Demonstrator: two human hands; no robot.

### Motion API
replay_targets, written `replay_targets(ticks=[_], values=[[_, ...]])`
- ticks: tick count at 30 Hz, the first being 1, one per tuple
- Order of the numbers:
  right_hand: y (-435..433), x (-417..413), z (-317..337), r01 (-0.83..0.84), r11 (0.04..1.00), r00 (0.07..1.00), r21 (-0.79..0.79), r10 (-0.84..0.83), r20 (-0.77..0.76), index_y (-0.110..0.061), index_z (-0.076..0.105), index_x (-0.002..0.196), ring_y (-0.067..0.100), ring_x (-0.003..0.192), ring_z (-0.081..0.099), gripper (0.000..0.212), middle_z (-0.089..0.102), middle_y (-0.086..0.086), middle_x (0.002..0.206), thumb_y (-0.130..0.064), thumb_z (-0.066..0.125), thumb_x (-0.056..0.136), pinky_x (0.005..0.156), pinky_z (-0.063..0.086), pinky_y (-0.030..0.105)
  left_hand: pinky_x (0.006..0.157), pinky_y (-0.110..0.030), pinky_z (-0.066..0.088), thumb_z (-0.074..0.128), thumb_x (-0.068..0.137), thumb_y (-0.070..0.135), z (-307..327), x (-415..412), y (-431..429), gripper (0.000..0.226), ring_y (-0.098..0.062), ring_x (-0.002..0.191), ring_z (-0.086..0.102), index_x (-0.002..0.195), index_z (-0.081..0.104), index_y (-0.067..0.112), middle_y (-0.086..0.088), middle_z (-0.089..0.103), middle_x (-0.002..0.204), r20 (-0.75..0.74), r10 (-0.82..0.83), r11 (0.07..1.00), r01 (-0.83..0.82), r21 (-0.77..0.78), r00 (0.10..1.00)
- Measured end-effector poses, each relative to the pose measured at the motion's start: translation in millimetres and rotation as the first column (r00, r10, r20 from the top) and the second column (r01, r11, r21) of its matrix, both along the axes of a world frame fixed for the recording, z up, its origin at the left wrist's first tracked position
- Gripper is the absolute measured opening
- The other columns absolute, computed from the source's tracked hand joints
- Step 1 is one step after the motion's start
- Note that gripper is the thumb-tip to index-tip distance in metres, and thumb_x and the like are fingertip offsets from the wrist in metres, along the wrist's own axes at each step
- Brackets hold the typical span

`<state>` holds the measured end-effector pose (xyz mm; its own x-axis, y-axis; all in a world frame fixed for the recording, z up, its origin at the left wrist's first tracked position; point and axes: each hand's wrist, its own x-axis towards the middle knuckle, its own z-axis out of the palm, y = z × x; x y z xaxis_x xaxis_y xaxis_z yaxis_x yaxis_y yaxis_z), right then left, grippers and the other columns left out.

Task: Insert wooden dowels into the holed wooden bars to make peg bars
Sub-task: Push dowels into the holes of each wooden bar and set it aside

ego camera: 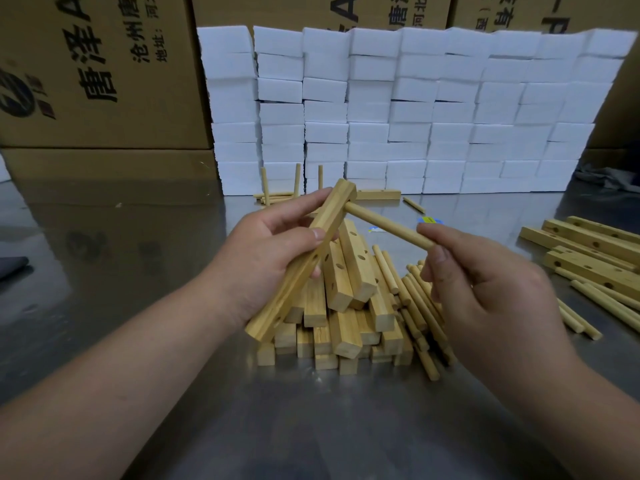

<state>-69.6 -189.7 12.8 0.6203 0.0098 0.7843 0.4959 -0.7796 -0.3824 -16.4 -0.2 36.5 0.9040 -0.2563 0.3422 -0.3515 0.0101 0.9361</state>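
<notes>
My left hand (pixel 273 247) grips a holed wooden bar (pixel 332 216) and holds it tilted above the table, far end up. My right hand (pixel 485 289) pinches the near end of a wooden dowel (pixel 384 225) between thumb and forefinger. The dowel's far tip sits at the top hole of the bar. Below both hands lies a pile of holed bars (pixel 349 306), with loose dowels (pixel 419 306) heaped along its right side.
A steel table (pixel 138 271) carries everything. Stacked white foam blocks (pixel 415 109) form a wall behind, with cardboard boxes (pixel 97 71) beyond. Peg bars with upright dowels (pixel 298 181) stand at the back. More bars and dowels (pixel 588 251) lie at the right.
</notes>
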Motion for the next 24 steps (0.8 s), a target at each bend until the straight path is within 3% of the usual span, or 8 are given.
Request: replay_targets(ticks=[7, 10, 24], values=[[-1.3, 1.0, -0.6, 0.002, 0.997, 1.000, 0.074, 0.000, -0.026, -0.015, 0.065, 0.112, -0.001, 0.057, 0.050, 0.034, 0.050, -0.018, 0.065, -0.029, 0.040, 0.095, 0.051, 0.031, 0.008, 0.049, -0.017, 0.049, 0.049, 0.087, 0.000, 2.7, -2.7, 0.0, 0.042, -0.006, 0.052, 0.061, 0.098, 0.068, 0.035, 0.000, 0.073, 0.082, -0.016, -0.043, 0.999, 0.043, -0.022, 0.999], [-1.6, 0.3, -0.5, -0.026, 0.990, 0.998, 0.138, 0.033, -0.048, -0.017, 0.065, 0.111, -0.005, 0.064, 0.052, 0.039, 0.051, -0.017, 0.065, -0.031, 0.039, 0.084, 0.054, 0.037, 0.006, 0.048, -0.016, 0.049, 0.049, 0.087, -0.001, 3.7, -4.0, 0.5, 0.041, -0.005, 0.053, 0.063, 0.099, 0.067, 0.034, 0.000, 0.073, 0.083, -0.022, -0.052, 0.998, 0.052, -0.023, 0.998], [-1.4, -0.2, -1.0, -0.002, 0.991, 0.999, 0.137, 0.009, -0.051, -0.018, 0.067, 0.101, -0.002, 0.058, 0.052, 0.032, 0.051, -0.018, 0.061, -0.026, 0.041, 0.085, 0.047, 0.036, 0.005, 0.049, -0.016, 0.050, 0.049, 0.086, -0.001, 6.7, -6.5, 0.1, 0.039, -0.004, 0.052, 0.061, 0.100, 0.066, 0.032, 0.001, 0.073, 0.080, -0.028, -0.051, 0.999, 0.051, -0.003, 0.998]])
